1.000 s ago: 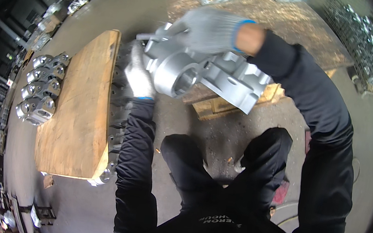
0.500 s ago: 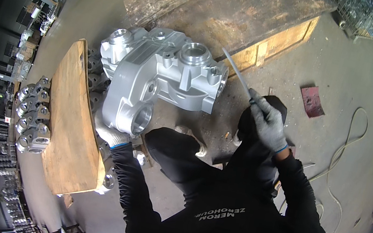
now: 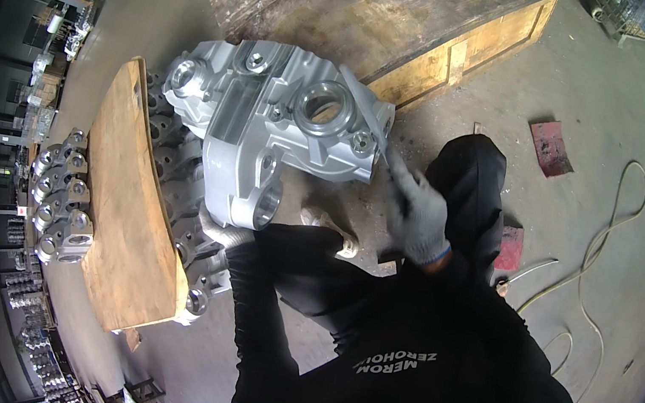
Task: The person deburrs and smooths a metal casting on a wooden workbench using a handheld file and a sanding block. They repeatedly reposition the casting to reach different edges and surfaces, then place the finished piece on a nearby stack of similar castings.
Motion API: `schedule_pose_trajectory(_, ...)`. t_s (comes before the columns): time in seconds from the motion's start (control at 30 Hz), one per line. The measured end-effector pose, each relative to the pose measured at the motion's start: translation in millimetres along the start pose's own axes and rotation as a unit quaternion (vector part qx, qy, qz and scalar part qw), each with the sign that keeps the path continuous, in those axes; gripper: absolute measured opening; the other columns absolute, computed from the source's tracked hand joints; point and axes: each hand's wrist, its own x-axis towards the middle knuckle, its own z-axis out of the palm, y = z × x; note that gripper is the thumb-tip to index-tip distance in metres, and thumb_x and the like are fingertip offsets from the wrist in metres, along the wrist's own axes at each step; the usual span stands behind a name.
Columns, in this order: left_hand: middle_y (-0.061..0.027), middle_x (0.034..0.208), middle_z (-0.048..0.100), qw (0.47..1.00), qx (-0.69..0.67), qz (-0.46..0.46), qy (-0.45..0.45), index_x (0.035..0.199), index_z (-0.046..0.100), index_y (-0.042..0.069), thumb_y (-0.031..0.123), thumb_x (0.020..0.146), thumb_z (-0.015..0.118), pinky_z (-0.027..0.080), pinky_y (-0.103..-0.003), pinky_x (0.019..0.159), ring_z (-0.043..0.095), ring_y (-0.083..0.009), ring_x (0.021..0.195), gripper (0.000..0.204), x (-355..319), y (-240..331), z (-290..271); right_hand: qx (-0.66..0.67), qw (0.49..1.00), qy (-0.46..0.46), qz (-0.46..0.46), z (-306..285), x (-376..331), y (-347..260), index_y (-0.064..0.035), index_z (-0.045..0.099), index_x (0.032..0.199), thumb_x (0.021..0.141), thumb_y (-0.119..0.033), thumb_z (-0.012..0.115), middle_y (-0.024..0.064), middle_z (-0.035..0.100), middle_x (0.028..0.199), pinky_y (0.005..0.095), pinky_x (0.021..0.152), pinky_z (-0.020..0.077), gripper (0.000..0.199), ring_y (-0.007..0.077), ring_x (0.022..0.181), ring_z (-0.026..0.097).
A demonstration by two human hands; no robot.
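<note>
Left hand under casting, right hand beside

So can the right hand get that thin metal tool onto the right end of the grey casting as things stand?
Probably yes. The right hand holds the thin tool already against the right end of the grey casting, nothing between them, while the left hand props it from below.

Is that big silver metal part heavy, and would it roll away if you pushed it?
Probably heavy: the metal part looks like thick solid casting, and the left hand props it from below. It likely wouldn't roll, since it is lumpy with flat faces, not round. It looks stiff; the right hand works a thin tool on its edge.
</note>
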Motion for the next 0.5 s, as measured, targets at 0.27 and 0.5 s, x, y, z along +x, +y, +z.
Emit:
schedule_pose_trajectory(0.27,-0.013,0.124,0.067,1.0,0.003,0.001,0.007,0.125,0.064,0.0,0.039,0.096,0.06,0.055,-0.043,0.098,0.065,-0.029,0.114,0.05,-6,-2,6,-0.069,0.995,-0.027,0.062,10,-17,7,-0.0196,0.057,0.148,0.085,-0.003,0.068,0.0146,0.069,0.097,0.0419,0.064,0.0559,0.066,0.033,0.075,0.07)
schedule_pose_trajectory(0.5,-0.0129,0.124,0.068,1.0,-0.007,-0.005,0.01,0.126,0.063,0.0,0.039,0.096,0.06,0.054,-0.044,0.1,0.065,-0.0297,0.115,0.05,-7,-2,8,-0.075,0.997,0.008,0.024,7,0,-3,-0.0212,0.059,0.148,0.091,-0.007,0.068,0.0156,0.068,0.09,0.0409,0.061,0.0567,0.06,0.0342,0.071,0.069)
